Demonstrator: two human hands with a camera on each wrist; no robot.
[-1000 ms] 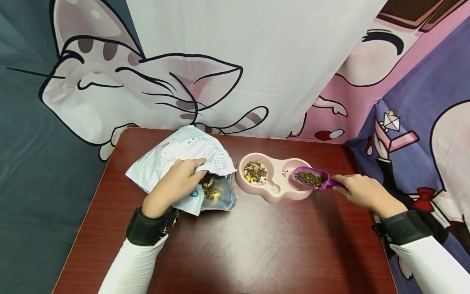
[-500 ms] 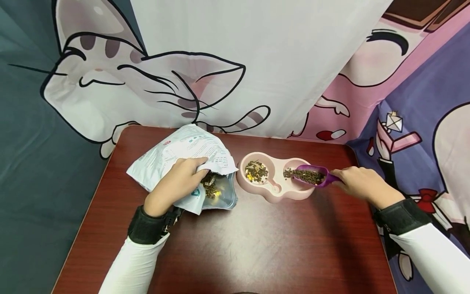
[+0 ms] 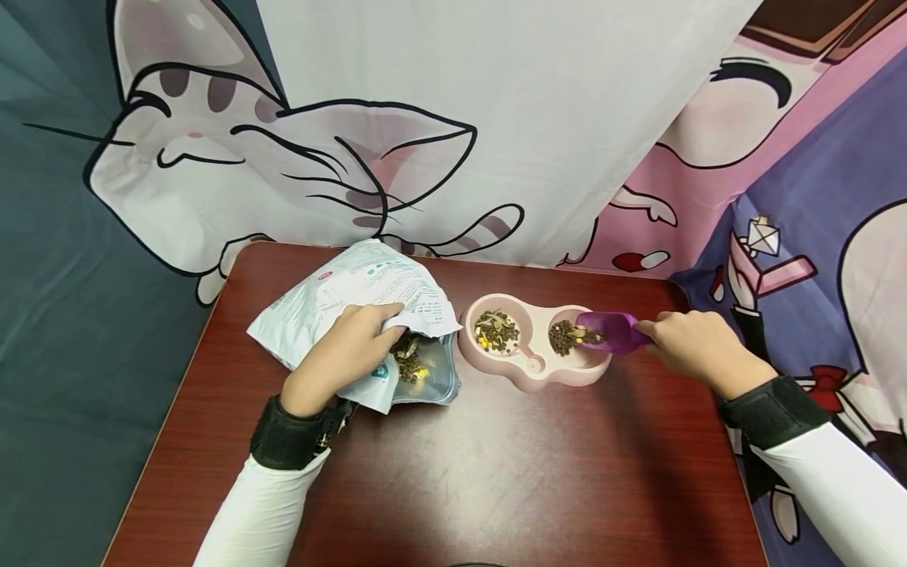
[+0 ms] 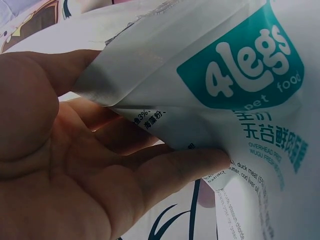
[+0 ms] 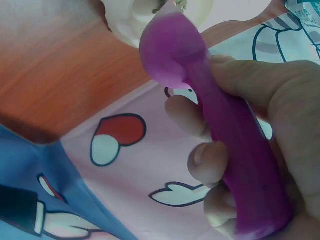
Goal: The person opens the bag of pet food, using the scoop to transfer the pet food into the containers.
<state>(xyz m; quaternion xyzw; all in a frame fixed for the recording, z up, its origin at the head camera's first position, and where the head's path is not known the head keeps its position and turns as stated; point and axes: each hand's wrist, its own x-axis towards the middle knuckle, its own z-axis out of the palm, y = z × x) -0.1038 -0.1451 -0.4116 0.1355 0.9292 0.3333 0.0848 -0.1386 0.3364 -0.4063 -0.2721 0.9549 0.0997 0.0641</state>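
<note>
My right hand (image 3: 697, 346) grips the handle of a purple scoop (image 3: 615, 332), its mouth tipped down over the right bowl of a pink double pet bowl (image 3: 530, 379). Brown kibble (image 3: 563, 337) lies in that right bowl and some is sliding off the scoop. The left bowl holds mixed kibble (image 3: 495, 330) with yellow bits. In the left wrist view my left hand (image 4: 95, 150) pinches the edge of a white pet food bag (image 4: 165, 75) between thumb and fingers. The bag's mouth shows food (image 3: 407, 358) and a bluish-silver inside.
All of it stands on a dark red-brown wooden table (image 3: 489, 480). A cartoon-printed cloth (image 3: 567, 134) hangs behind the table's back edge and along the right side. The bag lies on its side just left of the double bowl.
The scoop has tipped forward and turned its back upward, and kibble has poured from it into the right bowl. My left hand stays on the bag.
</note>
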